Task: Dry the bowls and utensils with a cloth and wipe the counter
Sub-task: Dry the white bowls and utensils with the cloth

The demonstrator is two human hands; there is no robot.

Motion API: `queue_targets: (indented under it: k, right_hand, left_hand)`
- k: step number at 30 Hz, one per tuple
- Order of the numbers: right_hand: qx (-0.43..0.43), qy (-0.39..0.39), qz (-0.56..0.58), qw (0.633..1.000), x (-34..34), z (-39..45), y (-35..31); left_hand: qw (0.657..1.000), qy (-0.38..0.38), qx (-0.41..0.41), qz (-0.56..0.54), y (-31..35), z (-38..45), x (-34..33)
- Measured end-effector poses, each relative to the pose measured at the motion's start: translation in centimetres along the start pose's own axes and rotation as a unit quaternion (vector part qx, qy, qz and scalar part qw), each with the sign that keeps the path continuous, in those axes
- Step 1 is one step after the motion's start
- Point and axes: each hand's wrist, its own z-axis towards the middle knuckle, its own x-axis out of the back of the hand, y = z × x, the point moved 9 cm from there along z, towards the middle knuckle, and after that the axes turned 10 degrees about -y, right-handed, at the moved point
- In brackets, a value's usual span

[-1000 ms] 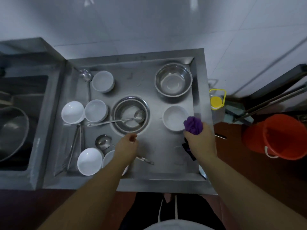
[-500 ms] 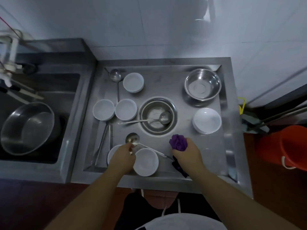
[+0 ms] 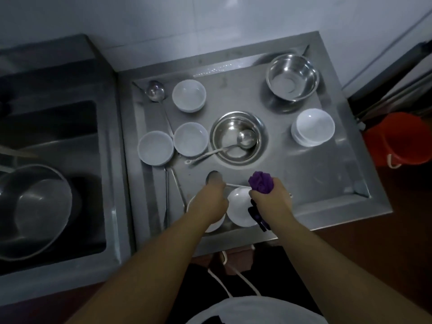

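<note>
At far left, a steel basin sits in the sink. On the steel counter, the left hand reaches over a white bowl toward a ladle; whether its fingers grip anything cannot be told. Just right stands another white bowl. The right hand has its fingers curled round a purple cloth.

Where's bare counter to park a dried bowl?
Best patch: the near-right corner of the counter, bordered by the stacked white bowls, the right hand gripping the purple cloth, and the raised rim. A smaller strip lies at the back, between the far white bowl and the big steel bowl. The left half is crowded with bowls and ladles.
</note>
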Motion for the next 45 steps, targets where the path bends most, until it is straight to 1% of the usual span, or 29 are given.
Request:
queue_targets:
  k: [3, 8, 15, 20, 22, 23, 26, 28, 29, 32, 35, 37, 39, 41, 43, 45]
  right_hand:
    - [-0.015, 0.019, 0.021, 0.999, 0.6, -0.6, 1.3]
    - [-0.032, 0.018, 0.045, 0.998, 1.6, -0.4, 3.0]
    - [-0.008, 0.023, 0.053, 0.998, 3.6, 0.2, 3.7]
    - [0.005, 0.011, 0.05, 0.999, 5.5, 0.5, 3.5]
    - [0.004, 0.009, 0.043, 0.999, 6.2, 0.3, 3.1]
    - [0.006, 0.006, 0.041, 0.999, 6.4, 0.1, 2.8]
    - [0.037, 0.002, 0.042, 0.998, 6.7, -0.7, 0.8]
    - [0.07, -0.003, 0.05, 0.996, 6.5, -1.4, -1.3]
    - [0.086, -0.01, 0.054, 0.995, 6.2, -1.8, -2.5]
    - [0.145, -0.046, 0.044, 0.987, 4.5, -3.5, -6.6]
    - [0.222, -0.073, -0.037, 0.972, 2.3, -6.3, -11.7]
    - [0.289, -0.071, -0.152, 0.943, 0.6, -8.6, -15.3]
    - [0.35, -0.053, -0.25, 0.901, -1.0, -10.9, -18.4]
    - [0.388, -0.039, -0.275, 0.879, -2.0, -12.8, -20.7]
    - [0.416, -0.032, -0.274, 0.867, -2.8, -14.7, -22.5]
    - [0.438, -0.026, -0.256, 0.861, -3.3, -16.4, -23.8]
  left_hand:
    - [0.999, -0.032, -0.019, 0.029, 2.0, 1.7, -1.0]
    - [0.997, -0.06, 0.01, 0.05, 3.0, 3.7, -2.4]
    - [0.987, -0.087, 0.052, 0.122, 3.2, 5.4, -3.5]
    - [0.984, -0.124, 0.05, 0.115, 4.4, 5.3, -2.6]
    - [0.987, -0.12, 0.054, 0.096, 4.5, 4.7, -1.8]
    - [0.99, -0.111, 0.065, 0.065, 4.3, 4.2, -1.2]
    - [0.988, -0.069, 0.095, -0.101, 2.9, 2.2, 0.6]
    - [0.971, -0.034, 0.099, -0.215, 2.2, 0.6, 1.9]
    - [0.956, -0.02, 0.104, -0.273, 1.8, -0.2, 2.5]
    - [0.899, -0.016, 0.098, -0.426, 1.5, -2.8, 3.7]
    - [0.838, -0.025, 0.046, -0.543, 2.4, -6.5, 5.7]
    - [0.816, -0.032, 0.0, -0.577, 3.4, -9.1, 7.4]
    - [0.798, -0.034, -0.036, -0.601, 4.1, -11.5, 9.3]
    - [0.773, -0.022, -0.068, -0.631, 4.4, -13.5, 11.0]
    - [0.751, -0.004, -0.093, -0.653, 4.6, -15.4, 12.5]
    - [0.743, -0.006, -0.129, -0.657, 5.1, -17.2, 14.0]
